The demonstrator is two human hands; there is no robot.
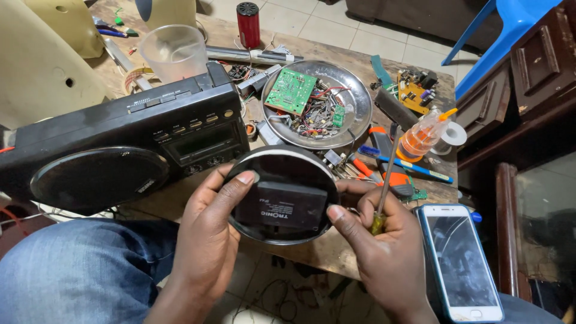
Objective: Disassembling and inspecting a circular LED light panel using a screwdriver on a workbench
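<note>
We hold a round black speaker (282, 195) between both hands, above the near edge of the surface (336, 246) and just in front of a black radio cassette player (126, 150). Our left hand (210, 240) closes its fingers (240, 180) over the speaker's left rim. Our right hand (384, 252) presses its thumb on the right rim while its remaining fingers clamp a screwdriver (384, 180), shaft pointing up. Behind the speaker, a metal bowl (360, 102) holds a green circuit board (291, 90) and loose parts. A smartphone (459, 258) rests on our right knee. A clear plastic cup (174, 51) stands behind the player.
</note>
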